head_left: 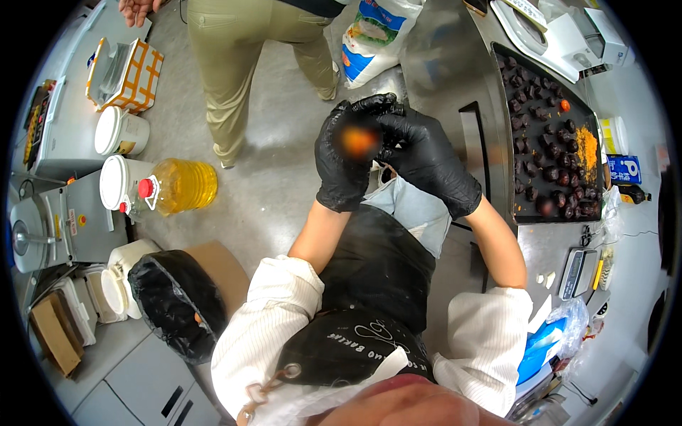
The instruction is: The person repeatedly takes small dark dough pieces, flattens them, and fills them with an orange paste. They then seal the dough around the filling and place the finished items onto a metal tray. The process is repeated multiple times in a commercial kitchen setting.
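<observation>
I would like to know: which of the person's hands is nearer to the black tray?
The right hand. It is to the left of the black tray, not touching it; the left hand is farther left.

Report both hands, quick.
Left hand: curled, holding a blurred orange piece.
Right hand: fingers bent against the left hand; whether it grips anything cannot be told.

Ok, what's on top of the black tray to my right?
Dark roundish lumps, an orange ball and a patch of orange crumbs. The black tray directly beneath them is covered.
</observation>
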Motion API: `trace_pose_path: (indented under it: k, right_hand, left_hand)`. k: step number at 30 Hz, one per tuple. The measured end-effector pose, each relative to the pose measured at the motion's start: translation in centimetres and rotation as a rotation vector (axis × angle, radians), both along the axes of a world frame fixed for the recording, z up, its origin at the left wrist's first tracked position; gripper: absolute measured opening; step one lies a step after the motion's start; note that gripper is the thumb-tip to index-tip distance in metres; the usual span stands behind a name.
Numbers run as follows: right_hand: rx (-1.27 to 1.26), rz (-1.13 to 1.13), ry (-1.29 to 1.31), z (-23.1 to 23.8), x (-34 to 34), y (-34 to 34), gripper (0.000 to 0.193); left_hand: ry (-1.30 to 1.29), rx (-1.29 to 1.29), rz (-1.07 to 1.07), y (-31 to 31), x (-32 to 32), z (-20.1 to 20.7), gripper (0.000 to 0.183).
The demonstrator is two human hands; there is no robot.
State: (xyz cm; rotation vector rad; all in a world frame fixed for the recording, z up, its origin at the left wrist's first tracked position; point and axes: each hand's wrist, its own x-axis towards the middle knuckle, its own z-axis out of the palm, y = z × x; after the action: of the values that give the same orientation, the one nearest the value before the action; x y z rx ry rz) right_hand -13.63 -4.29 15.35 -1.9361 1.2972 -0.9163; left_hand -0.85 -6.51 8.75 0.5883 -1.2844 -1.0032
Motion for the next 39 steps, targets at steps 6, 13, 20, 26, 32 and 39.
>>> trace_pose_path:
  k: [6,13,20,26,32,39]
  right_hand:
    - [-0.116,-0.131,-0.145,-2.0,1.6,0.6,0.037]
    - [-0.404,-0.238,-0.249,-5.6,2.5,1.3,0.032]
    - [-0.394,-0.314,-0.341,-7.3,2.2,2.1,0.031]
    - [-0.341,-0.355,-0.541,-8.4,1.9,1.5,0.027]
    - [-0.116,-0.403,-0.768,-8.0,0.2,1.6,0.027]
    - [-0.372,-0.288,-0.340,-7.5,-1.0,2.2,0.036]
  left_hand:
    - [0.267,0.402,-0.239,-0.5,0.6,0.3,0.032]
    - [0.380,0.465,-0.293,-0.7,0.4,-0.4,0.052]
    - [0.088,0.284,-0.212,-1.0,0.4,-1.1,0.051]
    - [0.268,0.420,-0.292,-0.9,-0.1,-1.3,0.045]
    - [0.454,0.390,-0.483,-0.6,-1.7,-0.1,0.050]
    - [0.419,0.585,-0.264,-0.6,-2.6,-1.9,0.043]
